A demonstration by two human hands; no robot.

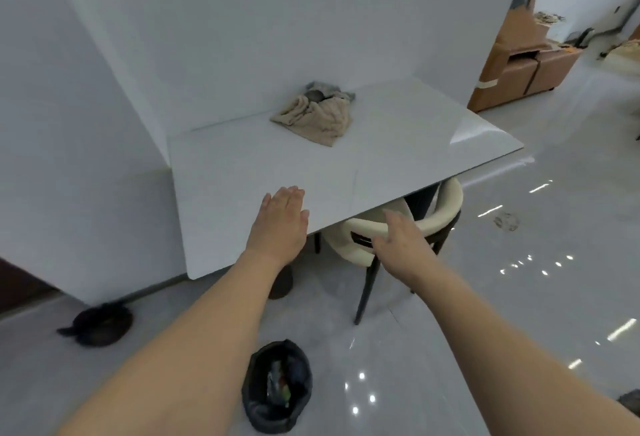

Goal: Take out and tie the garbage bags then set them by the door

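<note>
A small bin lined with a black garbage bag [277, 389] stands on the floor below my arms, open at the top with colourful trash inside. A second dark bag or bin [100, 324] sits on the floor at the left by the wall. My left hand [278, 224] is stretched out flat, fingers straight, over the near edge of the white table [242, 165]. My right hand [401, 240] is open in the air in front of the cream chair [446, 210], holding nothing.
A beige cloth heap [317, 113] lies at the back of the table against the white wall. The cream chair with black legs is tucked under the table's right end. Brown cabinets and cardboard [519, 65] stand far right. Glossy grey floor stretches to the right.
</note>
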